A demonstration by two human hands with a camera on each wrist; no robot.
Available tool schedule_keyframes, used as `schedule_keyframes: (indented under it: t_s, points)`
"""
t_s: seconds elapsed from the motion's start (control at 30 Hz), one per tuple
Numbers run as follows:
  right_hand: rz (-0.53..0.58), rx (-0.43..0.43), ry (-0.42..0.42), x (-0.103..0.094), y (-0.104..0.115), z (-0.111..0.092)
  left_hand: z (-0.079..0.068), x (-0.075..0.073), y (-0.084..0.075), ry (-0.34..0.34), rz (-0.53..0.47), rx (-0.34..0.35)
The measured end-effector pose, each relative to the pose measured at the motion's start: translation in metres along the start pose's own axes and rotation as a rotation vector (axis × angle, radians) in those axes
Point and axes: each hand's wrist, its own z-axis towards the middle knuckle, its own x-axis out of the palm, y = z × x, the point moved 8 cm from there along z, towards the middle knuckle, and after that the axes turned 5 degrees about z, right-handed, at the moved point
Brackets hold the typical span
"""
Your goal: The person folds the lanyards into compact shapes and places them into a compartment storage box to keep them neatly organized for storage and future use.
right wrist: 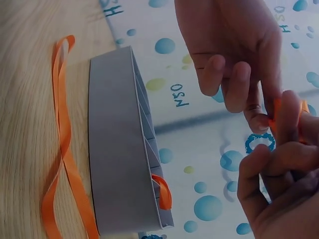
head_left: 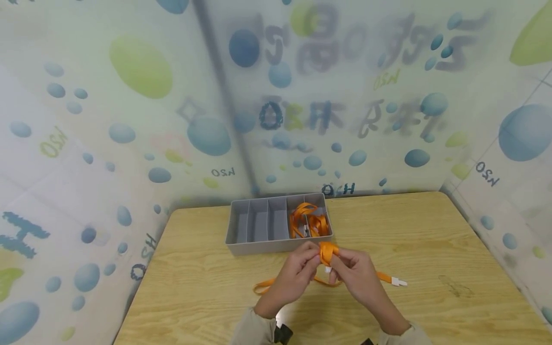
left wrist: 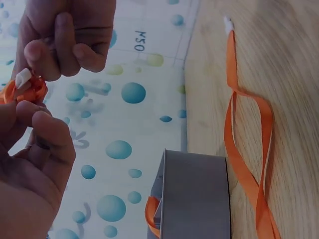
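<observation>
An orange lanyard, wound into a small bundle (head_left: 327, 252), is held up between both hands above the table. From the left side, my left hand (head_left: 297, 274) pinches it between thumb and fingers. My right hand (head_left: 355, 275) grips its other side with curled fingers. In the left wrist view a white clip (left wrist: 23, 77) sticks out of the bundle. A second orange lanyard (left wrist: 266, 124) lies loosely stretched on the table below the hands, its white plastic end (head_left: 398, 282) pointing right. The hands cover its middle part in the head view.
Behind the hands stands a grey divided box (head_left: 258, 247). Orange lanyards (head_left: 318, 226) lie in its right-hand compartments; bare floors show in the left ones. The wooden table (head_left: 431, 239) meets a patterned wall covering (head_left: 280, 143) at the back and sides.
</observation>
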Motion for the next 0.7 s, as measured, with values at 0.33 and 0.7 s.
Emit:
schedule_keyframes:
  t_s: [0.33, 0.7]
  points:
    - [-0.08, 0.081, -0.011, 0.0038, -0.0054, -0.0005, -0.0012, -0.0014, 0.0048, 0.033, -0.151, -0.078]
    - [-0.142, -0.012, -0.018, 0.0053, 0.0006, -0.0003, -0.0025, -0.0015, 0.0069, 0.05, -0.161, -0.13]
